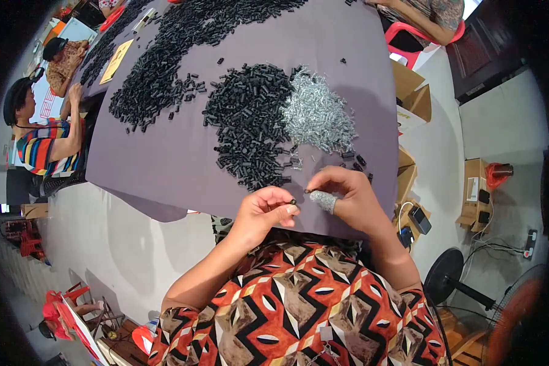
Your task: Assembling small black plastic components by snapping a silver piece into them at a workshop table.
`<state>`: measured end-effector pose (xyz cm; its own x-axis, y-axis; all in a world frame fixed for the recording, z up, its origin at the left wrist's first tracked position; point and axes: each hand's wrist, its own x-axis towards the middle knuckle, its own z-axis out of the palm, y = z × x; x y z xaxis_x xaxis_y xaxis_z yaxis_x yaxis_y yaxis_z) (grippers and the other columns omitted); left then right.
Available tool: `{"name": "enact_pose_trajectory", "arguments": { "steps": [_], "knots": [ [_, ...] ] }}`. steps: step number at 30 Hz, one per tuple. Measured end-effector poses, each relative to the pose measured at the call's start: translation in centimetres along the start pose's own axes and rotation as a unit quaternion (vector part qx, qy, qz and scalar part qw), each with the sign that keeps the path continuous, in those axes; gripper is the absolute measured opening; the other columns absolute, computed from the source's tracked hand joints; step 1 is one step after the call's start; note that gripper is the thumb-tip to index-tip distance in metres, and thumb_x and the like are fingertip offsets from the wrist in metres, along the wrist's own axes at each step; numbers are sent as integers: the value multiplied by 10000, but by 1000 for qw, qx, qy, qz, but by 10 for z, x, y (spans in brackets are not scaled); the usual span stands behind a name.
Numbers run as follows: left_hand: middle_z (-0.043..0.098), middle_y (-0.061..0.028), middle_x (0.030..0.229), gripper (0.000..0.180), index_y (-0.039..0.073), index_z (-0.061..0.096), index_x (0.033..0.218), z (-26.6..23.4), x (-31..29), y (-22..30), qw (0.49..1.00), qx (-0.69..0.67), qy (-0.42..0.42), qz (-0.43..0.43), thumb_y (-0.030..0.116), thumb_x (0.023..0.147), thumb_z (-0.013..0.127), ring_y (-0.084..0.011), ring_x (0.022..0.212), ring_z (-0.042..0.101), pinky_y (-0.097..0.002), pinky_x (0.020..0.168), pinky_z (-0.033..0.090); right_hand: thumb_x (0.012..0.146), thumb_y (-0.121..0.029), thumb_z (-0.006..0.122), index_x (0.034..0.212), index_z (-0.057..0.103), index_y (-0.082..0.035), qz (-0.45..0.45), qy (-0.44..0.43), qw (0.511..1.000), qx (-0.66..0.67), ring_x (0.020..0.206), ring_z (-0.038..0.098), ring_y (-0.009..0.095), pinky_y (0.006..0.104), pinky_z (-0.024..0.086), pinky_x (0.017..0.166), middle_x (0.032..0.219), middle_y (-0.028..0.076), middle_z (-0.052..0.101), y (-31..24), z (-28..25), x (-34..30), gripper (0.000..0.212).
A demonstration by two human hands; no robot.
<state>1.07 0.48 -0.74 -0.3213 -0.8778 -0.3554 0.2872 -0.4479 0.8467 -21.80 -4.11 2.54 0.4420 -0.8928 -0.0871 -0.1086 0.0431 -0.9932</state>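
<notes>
Over the table's near edge, my left hand [263, 215] pinches a small black cylindrical part [293, 202] between thumb and fingertips. Just to its right is my right hand [351, 198], its thumb wrapped in a grey cover [323, 200]. Its thumb and forefinger are closed on a tiny dark piece [307, 191], too small to name. The two hands are slightly apart. Beyond them lies a heap of black cylindrical parts [250, 122], touching a pile of small shiny silver metal pieces [320, 113]. A few loose black parts [360, 160] lie beyond my right hand.
More black parts [152, 79] spread across the far left of the grey cloth-covered table [165, 158]. People sit along the left side, one in a striped shirt [52, 146]; another person [430, 18] sits far right. Cardboard boxes [412, 91] and a black fan [445, 274] stand at right.
</notes>
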Motion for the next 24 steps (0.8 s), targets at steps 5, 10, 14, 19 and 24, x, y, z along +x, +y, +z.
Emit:
{"name": "enact_pose_trajectory", "arguments": {
  "steps": [5, 10, 14, 19, 24],
  "knots": [
    [726, -82, 963, 141, -9, 665, 1083, 4, 1, 0, 1000, 8, 7, -2, 27, 947, 664, -115, 779, 682, -255, 718, 583, 876, -26, 709, 1020, 697, -4, 11, -57, 993, 101, 905, 621, 85, 250, 501, 796, 950, 10, 656, 7, 10, -2, 147],
    [722, -72, 955, 150, -14, 667, 1089, 5, -1, 1, 1000, 19, -2, 1, 21, 943, 667, -110, 794, 678, -244, 723, 572, 784, 66, 650, 1006, 699, -22, -32, -45, 998, 9, 823, 648, 131, 279, 503, 733, 869, 33, 658, 7, 11, -1, 243],
    [717, -60, 924, 130, -14, 676, 1066, 7, -3, 5, 999, 51, 2, 4, 25, 943, 668, -100, 757, 659, -235, 699, 557, 712, 91, 618, 986, 669, -33, -139, -64, 982, -111, 803, 627, 273, 358, 490, 713, 856, 92, 625, 7, 8, 0, 306],
    [716, -48, 884, 113, -4, 687, 1042, 5, 4, 14, 994, 89, -30, -54, 41, 939, 674, -85, 697, 631, -225, 663, 540, 690, 94, 606, 1011, 636, -44, -234, -90, 954, -162, 843, 606, 351, 396, 491, 739, 908, 120, 622, 5, 7, 2, 351],
    [714, -48, 867, 130, 6, 697, 1046, 11, 7, 13, 999, -29, -2, -44, 67, 930, 700, -84, 701, 647, -218, 650, 543, 740, 82, 635, 1152, 684, -66, -171, -50, 970, -167, 854, 648, 285, 350, 506, 758, 935, 112, 650, -3, 4, 0, 440]
  ]
}}
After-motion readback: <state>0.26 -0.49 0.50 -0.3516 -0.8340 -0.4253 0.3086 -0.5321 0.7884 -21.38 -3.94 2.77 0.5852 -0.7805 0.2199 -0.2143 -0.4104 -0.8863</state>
